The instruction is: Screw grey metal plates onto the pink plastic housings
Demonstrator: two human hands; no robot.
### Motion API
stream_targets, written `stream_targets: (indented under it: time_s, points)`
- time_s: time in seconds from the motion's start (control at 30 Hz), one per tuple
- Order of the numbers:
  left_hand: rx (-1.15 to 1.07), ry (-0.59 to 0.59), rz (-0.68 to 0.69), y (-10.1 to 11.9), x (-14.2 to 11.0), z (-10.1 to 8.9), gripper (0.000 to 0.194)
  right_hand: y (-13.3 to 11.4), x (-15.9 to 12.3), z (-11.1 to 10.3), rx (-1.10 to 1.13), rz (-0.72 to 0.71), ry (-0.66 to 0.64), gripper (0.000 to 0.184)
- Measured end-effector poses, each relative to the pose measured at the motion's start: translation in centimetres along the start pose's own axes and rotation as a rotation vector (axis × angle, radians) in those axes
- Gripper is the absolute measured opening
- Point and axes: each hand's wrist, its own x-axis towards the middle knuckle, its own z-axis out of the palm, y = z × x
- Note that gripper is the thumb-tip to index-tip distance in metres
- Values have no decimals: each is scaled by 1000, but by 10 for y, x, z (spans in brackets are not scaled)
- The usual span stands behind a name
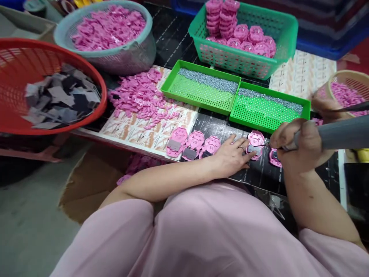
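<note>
My right hand (300,144) is wrapped around a grey electric screwdriver (346,132), held nearly level. Its thin bit points left and reaches over a pink plastic casing (256,139) with a grey plate (254,149) on its lower half. Lying flat with fingers spread, my left hand (232,156) touches that casing's left edge. Left of this hand, three more pink casings (196,140) stand in a row, with grey or dark plates on them. One further casing (275,157) is partly hidden behind my right hand.
Two green trays (198,104) of small metal screws sit ahead. Loose pink parts (141,96) are heaped left, near a red basket (103,96) of plates and a pale basket (150,23). A green basket (291,34) holds stacked casings. A blurred hand (327,105) shows at right.
</note>
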Motion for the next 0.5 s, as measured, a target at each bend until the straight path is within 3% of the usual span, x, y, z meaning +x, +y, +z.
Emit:
stream_targets:
  time_s: [0.07, 0.2, 0.37, 0.5]
  points:
    - [12, 6, 3, 1, 1, 0, 48, 3, -3, 1, 30, -42, -42, 8]
    - [20, 20, 4, 0, 2, -1, 47, 12, -6, -3, -3, -45, -15, 27]
    - [1, 36, 13, -1, 3, 2, 47, 15, -4, 0, -52, -26, -66, 27]
    - [-12, 22, -5, 1, 4, 3, 48, 8, -5, 3, -77, 85, -49, 24]
